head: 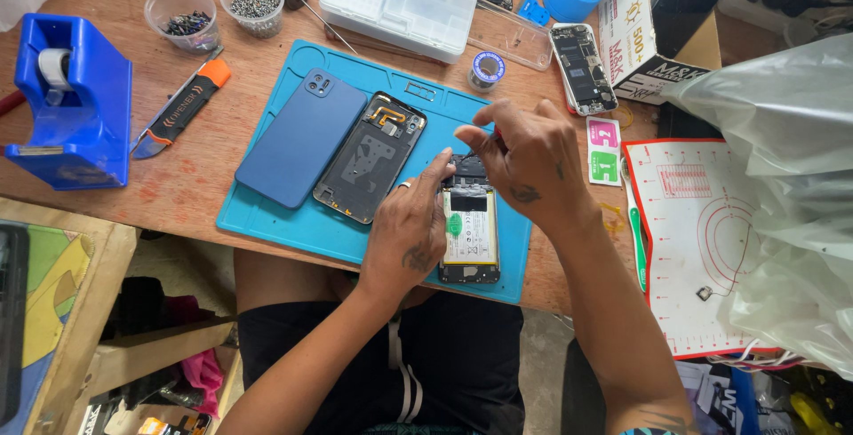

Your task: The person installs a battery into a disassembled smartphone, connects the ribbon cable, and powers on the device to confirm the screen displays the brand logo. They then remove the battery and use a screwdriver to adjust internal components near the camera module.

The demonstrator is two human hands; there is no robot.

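Opened phone [469, 238] lies at the lower centre of the frame on the blue mat [293, 226]. My left hand [407, 232] presses it flat, fingers together; my right hand [531, 161] pinches a small tool at its top. Back cover [300, 137] and inner frame [370, 158] are already off, left of it; battery still in.

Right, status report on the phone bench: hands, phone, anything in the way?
Left hand steadying opened phone on blue mat. Right hand pinching at its top end; tool not discernible. Blue back cover and inner frame lie apart, leftward.
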